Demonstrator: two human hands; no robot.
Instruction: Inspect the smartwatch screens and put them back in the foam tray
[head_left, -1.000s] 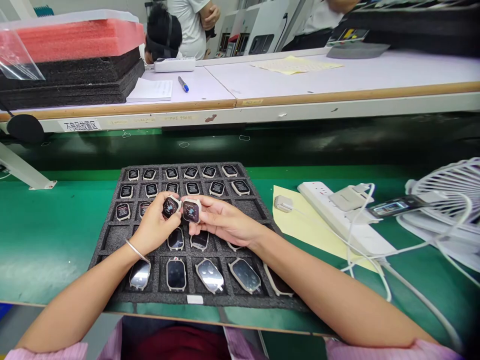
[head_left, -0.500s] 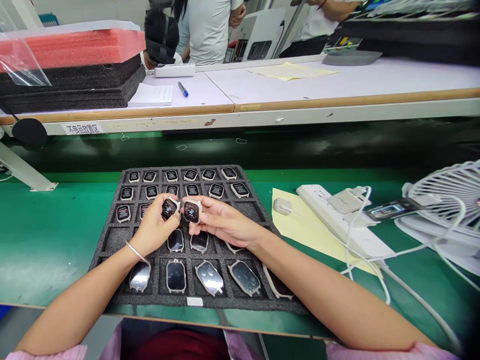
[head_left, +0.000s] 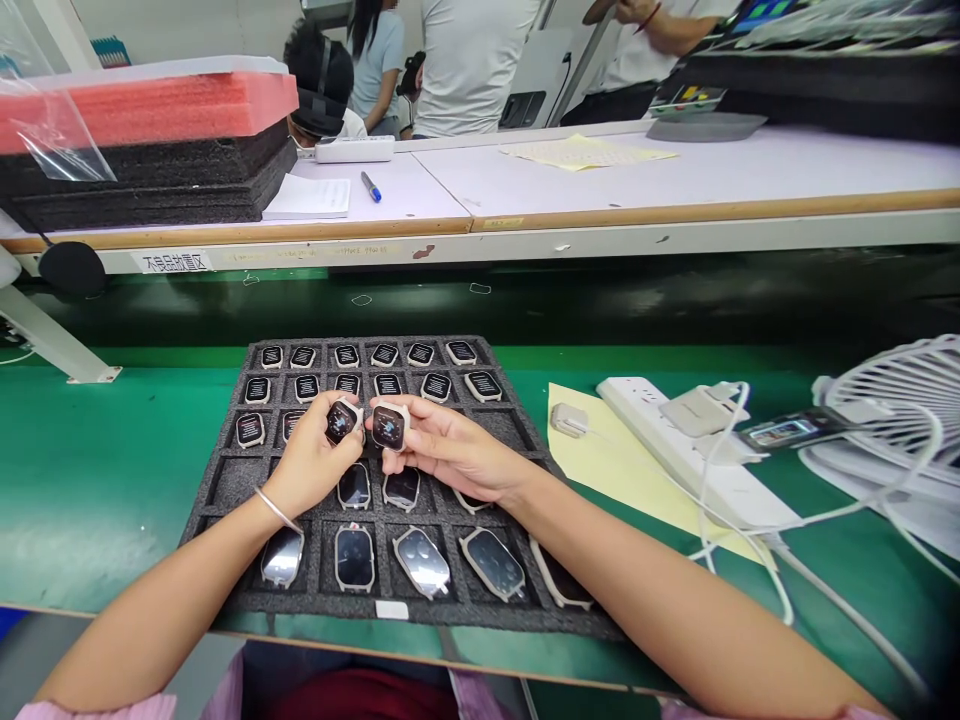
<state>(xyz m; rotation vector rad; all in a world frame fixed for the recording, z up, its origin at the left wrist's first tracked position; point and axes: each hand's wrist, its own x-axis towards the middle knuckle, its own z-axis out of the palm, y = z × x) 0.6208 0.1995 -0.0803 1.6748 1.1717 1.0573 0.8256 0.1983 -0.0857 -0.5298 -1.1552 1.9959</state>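
Observation:
My left hand (head_left: 316, 452) grips a smartwatch body (head_left: 343, 423) by its edges, its lit screen facing up at me. Beside it, my right hand (head_left: 442, 445) pinches a second smartwatch body (head_left: 389, 428), also lit. The two watches are close together over the middle of a dark foam tray (head_left: 237, 484). Strapless watches lie in the tray's pockets. Those in the back rows, such as this watch (head_left: 460, 352), show lines of text on dark screens. Front-row watches, such as this larger one (head_left: 353, 557), have blank, reflective screens. My hands and forearms hide some pockets.
To the right, a white power strip (head_left: 675, 440) with plugs and loose cables rests by yellow paper (head_left: 592, 458). A white fan (head_left: 900, 400) stands beyond. A raised shelf (head_left: 675, 215) crosses behind, carrying stacked foam (head_left: 150, 150) and a pen (head_left: 370, 187). People are in the background.
Both hands keep hold of their watches in nearly the same place. The whole view has shifted slightly. In the background, a person in white has moved right.

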